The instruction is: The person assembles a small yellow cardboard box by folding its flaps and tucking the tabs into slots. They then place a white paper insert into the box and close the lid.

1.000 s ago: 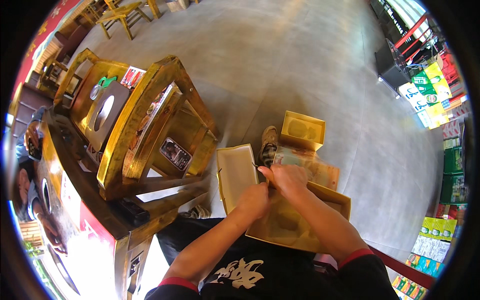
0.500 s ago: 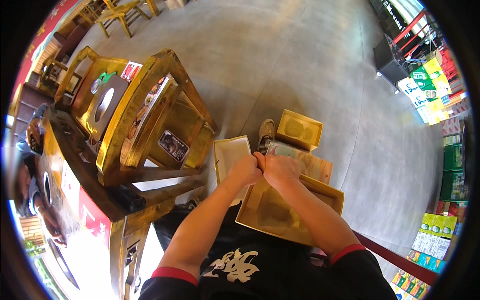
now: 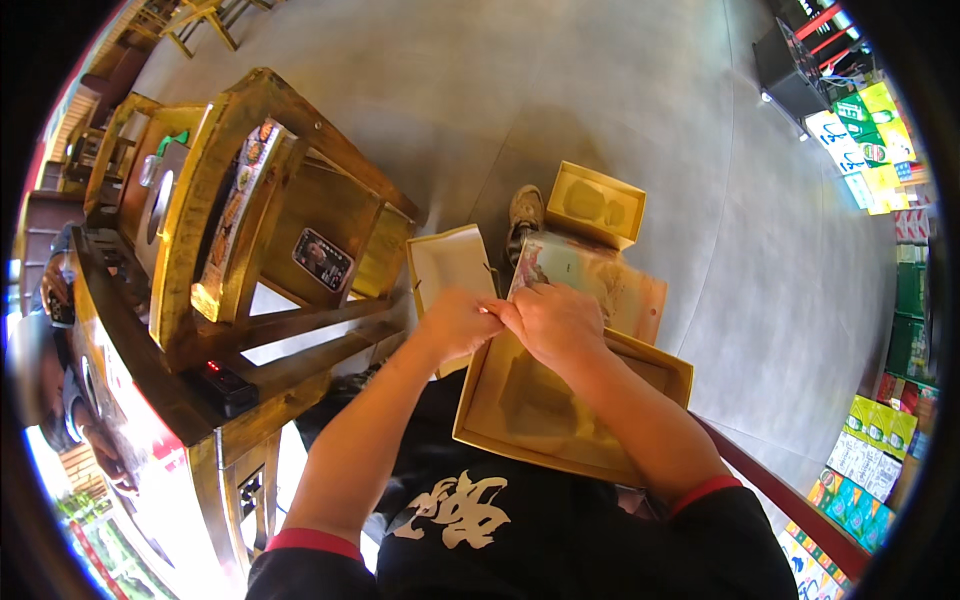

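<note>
My left hand and my right hand meet fingertip to fingertip over a shallow yellow box on my lap. Both are closed in a pinch; anything between the fingers is hidden or too small to name. Just beyond my left hand is a yellow-edged tray or lid with a pale inside. A printed, partly see-through bag or sheet lies past my right hand. Farther out, near my shoe, stands a smaller yellow box with dark rounded shapes inside.
At left stands a wooden chair, with a phone lying in its frame. A wooden table carries a small black device with red lights. Stacked packages line the right side. A black box-shaped unit stands at far right.
The whole view has shifted slightly. My hands have turned and drawn a little apart at the knuckles, their fingertips still together. More of the printed bag shows.
</note>
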Demonstrator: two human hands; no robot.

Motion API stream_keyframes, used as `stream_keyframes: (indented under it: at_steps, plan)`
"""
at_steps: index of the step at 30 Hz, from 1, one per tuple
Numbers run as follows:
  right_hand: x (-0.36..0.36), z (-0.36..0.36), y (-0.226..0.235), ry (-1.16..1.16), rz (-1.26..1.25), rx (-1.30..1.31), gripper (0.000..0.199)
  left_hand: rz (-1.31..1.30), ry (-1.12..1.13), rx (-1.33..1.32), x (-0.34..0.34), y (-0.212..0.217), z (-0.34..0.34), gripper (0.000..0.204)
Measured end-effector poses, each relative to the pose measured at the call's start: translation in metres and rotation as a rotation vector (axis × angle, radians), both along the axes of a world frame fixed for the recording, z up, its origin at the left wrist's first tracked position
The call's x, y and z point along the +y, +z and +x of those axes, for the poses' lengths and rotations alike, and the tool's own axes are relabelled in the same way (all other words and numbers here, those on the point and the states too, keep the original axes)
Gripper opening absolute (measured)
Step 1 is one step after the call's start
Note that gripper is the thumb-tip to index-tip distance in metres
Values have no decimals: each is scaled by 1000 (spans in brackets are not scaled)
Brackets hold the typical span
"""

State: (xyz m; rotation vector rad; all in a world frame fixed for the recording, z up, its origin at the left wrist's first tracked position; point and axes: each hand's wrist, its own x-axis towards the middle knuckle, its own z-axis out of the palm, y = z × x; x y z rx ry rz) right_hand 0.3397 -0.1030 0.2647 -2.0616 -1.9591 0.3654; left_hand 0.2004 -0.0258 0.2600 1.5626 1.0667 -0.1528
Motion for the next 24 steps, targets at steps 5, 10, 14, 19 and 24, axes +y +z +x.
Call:
stream_keyframes:
  at_steps: [5,10,14,19,24]
  plan:
    - [-1,-2,-2,83,32,-37,30,-218,30,-123,7,-8,-11,19]
    - [-6,-5,-2,161,89,-16,23,-291,3,-261,8,-21,-23,33]
    - [-5,-4,-1,199,99,21,19,-439,74,-267,8,-26,-26,33]
    - [-7,-4,-2,209,111,50,14,-584,156,-376,9,-32,-32,31]
    - [-9,-3,-3,248,105,38,10,-561,177,-388,8,-38,-33,28]
